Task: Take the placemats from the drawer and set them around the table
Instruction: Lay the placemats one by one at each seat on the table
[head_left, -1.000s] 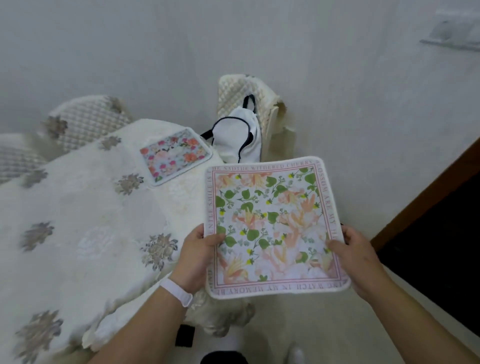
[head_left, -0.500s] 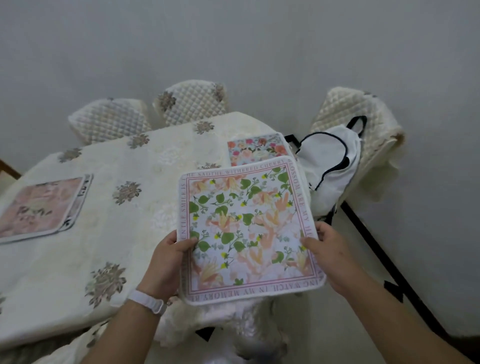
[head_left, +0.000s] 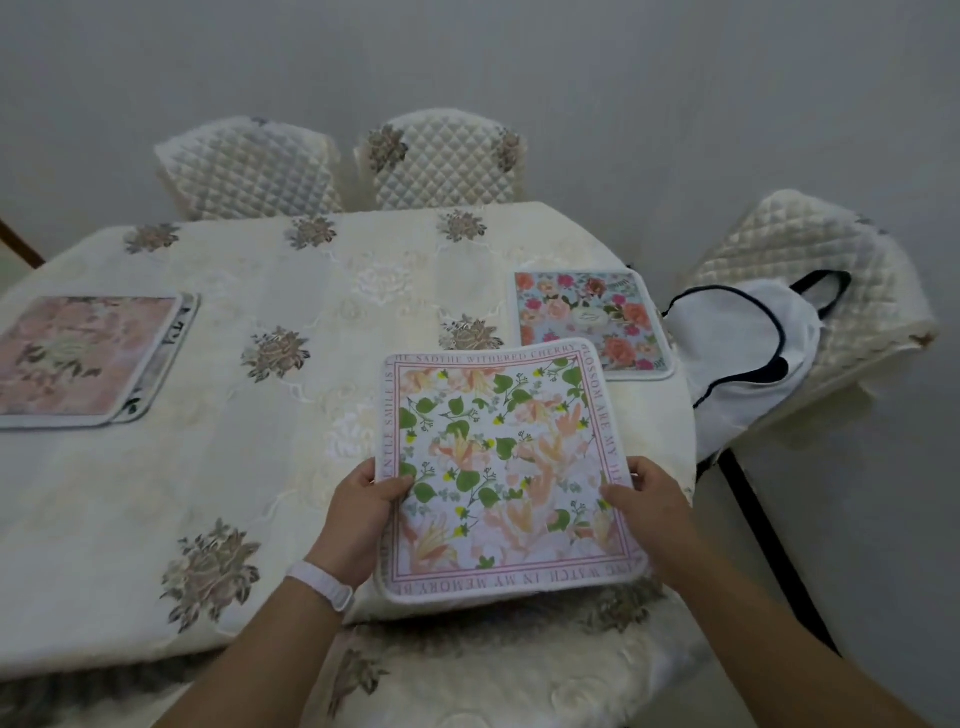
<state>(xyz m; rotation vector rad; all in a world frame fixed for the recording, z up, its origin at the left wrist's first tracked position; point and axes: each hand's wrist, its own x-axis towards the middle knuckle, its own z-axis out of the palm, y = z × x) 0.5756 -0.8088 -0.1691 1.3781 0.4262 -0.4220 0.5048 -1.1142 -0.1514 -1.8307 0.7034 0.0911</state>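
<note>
I hold a square placemat with green leaves and peach flowers (head_left: 498, 457) over the near right part of the table (head_left: 291, 467). My left hand (head_left: 363, 514) grips its left edge and my right hand (head_left: 649, 514) grips its right edge. A blue placemat with red and pink flowers (head_left: 587, 317) lies flat at the table's right side. A pink placemat (head_left: 83, 358) lies at the left side, on top of another mat whose edge shows beneath it.
The table wears a cream embroidered cloth. Two quilted chairs (head_left: 441, 156) stand at the far side against the wall. A third quilted chair (head_left: 810, 291) at the right carries a white bag with dark trim (head_left: 748, 358). A cloth-covered seat (head_left: 467, 670) is below my arms.
My view has swung left from the wall to the table. The leaf placemat, held in both hands throughout, has come over the table's near right part and lower toward the cloth.
</note>
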